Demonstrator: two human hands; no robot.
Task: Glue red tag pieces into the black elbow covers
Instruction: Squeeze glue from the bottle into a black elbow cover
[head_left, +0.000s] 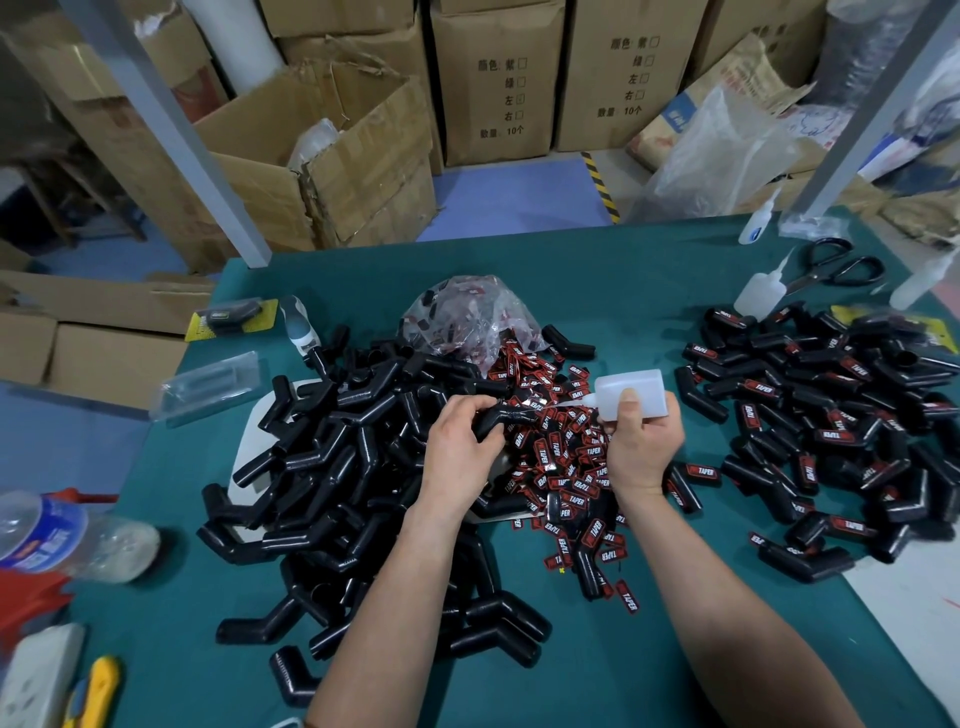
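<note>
L hand curls round one black cover, held just above the heap. R hand grips the glue bottle on its side, nozzle pointing left w/ the tip right by the cover. Under both hands lies a heap of red tags w/ a clear bag at its far end; bare covers are piled to the left and tagged covers to the right, all on the green counter, scissors at far right.
</note>
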